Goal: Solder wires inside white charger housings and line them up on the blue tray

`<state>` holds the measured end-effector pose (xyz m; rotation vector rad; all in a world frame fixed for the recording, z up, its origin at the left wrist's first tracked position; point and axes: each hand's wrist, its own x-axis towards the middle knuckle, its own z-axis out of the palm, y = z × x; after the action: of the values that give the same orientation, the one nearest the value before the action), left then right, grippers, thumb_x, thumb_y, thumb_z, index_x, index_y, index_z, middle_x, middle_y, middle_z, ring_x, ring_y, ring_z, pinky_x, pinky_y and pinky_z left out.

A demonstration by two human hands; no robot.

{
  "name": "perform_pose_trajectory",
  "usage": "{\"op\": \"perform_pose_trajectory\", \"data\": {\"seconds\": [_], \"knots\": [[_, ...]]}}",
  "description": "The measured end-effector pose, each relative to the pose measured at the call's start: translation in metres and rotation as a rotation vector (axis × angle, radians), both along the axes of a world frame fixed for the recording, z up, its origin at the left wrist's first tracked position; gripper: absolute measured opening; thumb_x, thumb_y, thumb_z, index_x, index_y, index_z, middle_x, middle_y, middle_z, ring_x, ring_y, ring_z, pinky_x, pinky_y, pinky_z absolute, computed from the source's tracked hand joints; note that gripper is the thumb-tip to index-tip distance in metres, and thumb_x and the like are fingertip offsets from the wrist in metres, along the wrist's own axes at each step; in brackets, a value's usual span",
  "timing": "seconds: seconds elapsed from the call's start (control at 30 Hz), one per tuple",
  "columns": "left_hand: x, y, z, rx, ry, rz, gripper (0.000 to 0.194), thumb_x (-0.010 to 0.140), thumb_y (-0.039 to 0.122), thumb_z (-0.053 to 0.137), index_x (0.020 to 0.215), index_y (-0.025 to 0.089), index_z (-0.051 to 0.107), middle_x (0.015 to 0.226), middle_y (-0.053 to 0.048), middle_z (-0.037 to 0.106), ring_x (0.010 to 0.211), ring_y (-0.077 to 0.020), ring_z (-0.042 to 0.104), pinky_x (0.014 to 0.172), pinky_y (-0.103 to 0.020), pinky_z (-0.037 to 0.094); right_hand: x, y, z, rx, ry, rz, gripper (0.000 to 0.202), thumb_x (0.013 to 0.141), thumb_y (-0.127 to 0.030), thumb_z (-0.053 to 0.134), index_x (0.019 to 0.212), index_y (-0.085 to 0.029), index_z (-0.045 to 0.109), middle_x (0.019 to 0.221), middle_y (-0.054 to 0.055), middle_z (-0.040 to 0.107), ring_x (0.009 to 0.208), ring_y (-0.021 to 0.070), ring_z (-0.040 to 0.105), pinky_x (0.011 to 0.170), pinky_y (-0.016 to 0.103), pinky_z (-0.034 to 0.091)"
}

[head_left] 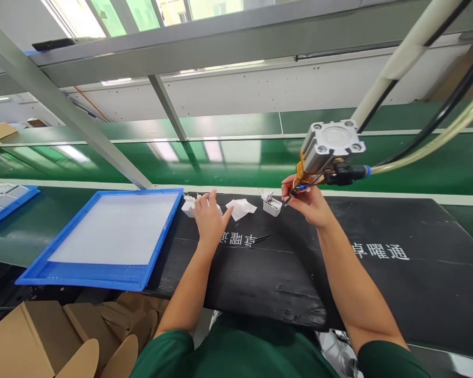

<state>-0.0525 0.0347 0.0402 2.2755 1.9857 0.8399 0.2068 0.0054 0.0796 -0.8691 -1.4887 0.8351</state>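
My left hand (211, 219), fingers apart, reaches over a white plastic piece (188, 206) at the back of the black mat and partly covers it. Right of that hand lies a crumpled white tissue-like sheet (242, 209). A small white open-topped housing (272, 206) with tiny metal parts inside stands between the hands. My right hand (308, 203) is closed in a pinch on a small black part (292, 195) with thin wires, just under a hanging metal pneumatic cylinder (335, 140). Its exact shape is hidden by the fingers. Thin black tweezers-like tool (263, 238) lies on the mat.
A blue tray (89, 277) lined with a white sheet stands at left, and another blue tray (13, 202) holds white pieces beyond it. Cardboard boxes (43, 336) sit below the bench. Hoses (437, 134) run from the cylinder to the upper right. The black mat (402, 294) covers the bench.
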Motion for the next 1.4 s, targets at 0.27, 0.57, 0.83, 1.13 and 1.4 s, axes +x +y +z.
{"op": "perform_pose_trajectory", "data": {"seconds": [0.27,0.57,0.83,1.13,1.4], "knots": [[0.093,0.000,-0.032,-0.324,-0.216,-0.398,0.106,0.074,0.053,0.076,0.152,0.012,0.019,0.135,-0.020,0.057,0.128,-0.0344,0.051,0.105,-0.047,0.042,0.000,0.003,0.000,-0.033,0.045,0.019,0.047,0.074,-0.055,0.073,0.105,-0.023,0.057,0.084,0.001,0.056,0.072,0.0140,0.053,0.066,0.030,0.048],[0.082,0.036,-0.046,-0.567,-0.592,-0.681,0.084,0.069,0.014,0.066,0.147,0.023,0.036,0.129,-0.010,0.059,0.121,-0.0256,0.054,0.092,-0.037,0.051,-0.003,0.001,0.002,-0.025,0.048,0.035,0.049,0.072,-0.056,0.075,0.105,-0.024,0.058,0.083,0.001,0.056,0.072,0.0149,0.054,0.067,0.032,0.049],[0.069,0.020,-0.045,-0.310,-0.680,-0.700,0.040,0.080,0.037,0.072,0.117,0.024,0.066,0.135,-0.009,0.056,0.122,-0.0230,0.055,0.102,-0.035,0.047,-0.005,0.001,0.001,-0.016,0.078,0.037,0.047,0.072,-0.053,0.077,0.106,-0.024,0.060,0.082,0.000,0.058,0.072,0.0144,0.054,0.068,0.031,0.048],[0.058,0.024,-0.054,-0.191,-0.608,-0.411,0.024,0.094,0.039,0.054,0.097,0.020,0.069,0.105,-0.007,0.070,0.093,-0.0184,0.066,0.077,-0.029,0.054,-0.007,-0.002,0.004,0.016,0.073,0.046,0.042,0.075,-0.049,0.076,0.105,-0.024,0.060,0.083,0.000,0.060,0.071,0.0136,0.057,0.068,0.031,0.051],[0.058,0.012,-0.056,-0.355,-0.249,-0.667,0.051,0.069,0.046,0.081,0.110,0.018,0.069,0.104,-0.010,0.067,0.108,-0.0298,0.062,0.099,-0.042,0.048,-0.013,-0.011,0.009,0.018,0.067,0.133,0.042,0.076,-0.046,0.076,0.112,-0.030,0.061,0.087,0.001,0.061,0.074,0.0161,0.054,0.064,0.031,0.048]]}}
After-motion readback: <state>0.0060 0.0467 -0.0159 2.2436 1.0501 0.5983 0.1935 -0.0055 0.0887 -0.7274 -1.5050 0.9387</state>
